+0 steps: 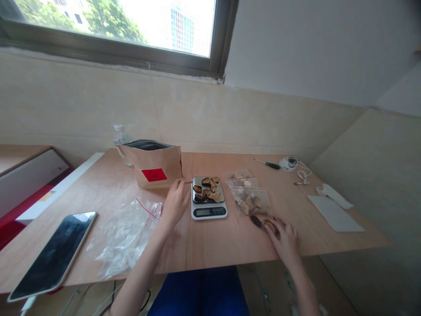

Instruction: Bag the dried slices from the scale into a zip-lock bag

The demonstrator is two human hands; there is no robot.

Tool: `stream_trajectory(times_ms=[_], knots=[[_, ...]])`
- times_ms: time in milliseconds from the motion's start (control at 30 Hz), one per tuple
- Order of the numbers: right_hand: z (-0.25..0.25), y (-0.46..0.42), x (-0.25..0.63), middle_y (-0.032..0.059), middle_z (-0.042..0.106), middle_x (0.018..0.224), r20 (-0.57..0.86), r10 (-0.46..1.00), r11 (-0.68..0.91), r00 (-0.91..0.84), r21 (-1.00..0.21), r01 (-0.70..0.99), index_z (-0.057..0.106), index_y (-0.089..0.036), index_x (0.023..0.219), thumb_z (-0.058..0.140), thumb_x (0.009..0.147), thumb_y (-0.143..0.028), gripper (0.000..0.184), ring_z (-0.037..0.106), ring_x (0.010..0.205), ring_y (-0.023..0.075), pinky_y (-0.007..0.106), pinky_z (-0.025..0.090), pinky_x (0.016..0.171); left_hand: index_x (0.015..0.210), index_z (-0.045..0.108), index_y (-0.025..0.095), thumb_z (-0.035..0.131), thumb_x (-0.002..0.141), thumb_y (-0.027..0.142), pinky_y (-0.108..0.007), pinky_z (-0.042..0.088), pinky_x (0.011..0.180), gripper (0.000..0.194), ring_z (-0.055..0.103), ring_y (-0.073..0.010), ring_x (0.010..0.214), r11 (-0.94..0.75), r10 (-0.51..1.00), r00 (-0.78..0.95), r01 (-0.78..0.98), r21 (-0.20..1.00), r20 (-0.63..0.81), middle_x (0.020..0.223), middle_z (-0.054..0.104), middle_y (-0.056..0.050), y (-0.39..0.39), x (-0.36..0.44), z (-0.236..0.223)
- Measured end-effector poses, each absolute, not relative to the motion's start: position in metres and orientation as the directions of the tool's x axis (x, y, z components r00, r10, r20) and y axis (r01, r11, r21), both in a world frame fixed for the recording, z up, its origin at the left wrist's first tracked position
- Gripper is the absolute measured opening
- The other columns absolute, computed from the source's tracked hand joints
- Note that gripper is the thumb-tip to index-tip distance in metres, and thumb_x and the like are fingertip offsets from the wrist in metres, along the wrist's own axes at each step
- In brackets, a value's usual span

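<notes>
Dried slices (215,196) could have slid off the scale (209,212) if the left hand (177,198), forefinger out at its edge, had bumped it. Brown, curled, dark-rimmed, they lay loose on its plate, on the desk (210,245). Right hand (285,239) gripped similar pieces; left looked empty, half-curled.

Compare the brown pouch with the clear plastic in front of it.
The brown pouch stands upright, while the clear plastic lies crumpled. The pouch is opaque with a red label; the plastic is see-through. Both rest on the table, left of the scale.
</notes>
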State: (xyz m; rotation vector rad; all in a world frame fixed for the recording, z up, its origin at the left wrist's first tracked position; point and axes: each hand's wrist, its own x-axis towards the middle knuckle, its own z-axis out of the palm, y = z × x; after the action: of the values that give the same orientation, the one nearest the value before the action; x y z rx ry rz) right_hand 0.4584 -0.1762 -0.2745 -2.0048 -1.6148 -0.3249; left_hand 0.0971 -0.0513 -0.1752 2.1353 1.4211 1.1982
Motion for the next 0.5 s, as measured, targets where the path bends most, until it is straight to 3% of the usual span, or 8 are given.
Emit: stream_trajectory(times_ms=[100,200,300,400,500], knots=[[-0.27,-0.178,0.459,0.0169,0.059,0.11,0.493,0.828,-0.151,0.269,-0.266,0.952,0.07,-0.02,0.089,0.033,0.084,-0.065,0.058,0.051,0.102,0.0335,0.05,0.04,0.083,0.104,0.058,0.016,0.041,0.086,0.022,-0.037,0.044,0.088,0.026,0.058,-0.0222,0.099,-0.449,0.894,0.283,0.549,0.705,0.349,0.103,0.06,-0.011,-0.021,0.11,-0.194],[-0.252,-0.177,0.455,0.0159,0.062,0.1,0.491,0.807,-0.164,0.329,-0.348,0.923,0.069,-0.021,0.081,0.035,0.081,-0.069,0.059,0.053,0.095,0.0333,0.05,0.04,0.081,0.094,0.064,0.017,0.047,0.082,0.022,-0.034,0.047,0.081,0.021,0.062,-0.02,0.087,-0.448,0.889,0.35,0.535,0.716,0.294,0.092,0.065,-0.008,-0.001,0.111,-0.202],[-0.223,-0.169,0.437,0.0122,0.064,0.086,0.43,0.811,-0.109,0.396,-0.554,0.825,0.068,-0.021,0.083,0.045,0.079,-0.064,0.049,0.057,0.083,0.0283,0.044,0.043,0.075,0.081,0.067,0.018,0.056,0.077,0.025,-0.033,0.047,0.079,0.013,0.062,-0.0198,0.081,-0.444,0.887,0.374,0.536,0.718,0.269,0.083,0.066,-0.006,0.006,0.106,-0.199],[-0.192,-0.144,0.399,0.0091,0.066,0.085,0.312,0.865,0.011,0.394,-0.796,0.605,0.063,-0.019,0.093,0.053,0.08,-0.053,0.038,0.06,0.074,0.0224,0.035,0.047,0.069,0.075,0.064,0.018,0.06,0.075,0.027,-0.033,0.047,0.076,0.01,0.061,-0.0201,0.078,-0.418,0.903,0.337,0.547,0.725,0.267,0.079,0.066,-0.006,0.004,0.102,-0.197],[-0.169,-0.103,0.346,0.0077,0.067,0.09,0.325,0.91,0.162,0.257,-0.849,0.503,0.062,-0.019,0.095,0.056,0.081,-0.047,0.032,0.061,0.078,0.0207,0.033,0.048,0.072,0.083,0.061,0.018,0.056,0.08,0.032,-0.031,0.047,0.073,0.015,0.062,-0.0191,0.078,-0.382,0.923,0.265,0.55,0.743,0.278,0.083,0.067,-0.006,-0.007,0.098,-0.195]])
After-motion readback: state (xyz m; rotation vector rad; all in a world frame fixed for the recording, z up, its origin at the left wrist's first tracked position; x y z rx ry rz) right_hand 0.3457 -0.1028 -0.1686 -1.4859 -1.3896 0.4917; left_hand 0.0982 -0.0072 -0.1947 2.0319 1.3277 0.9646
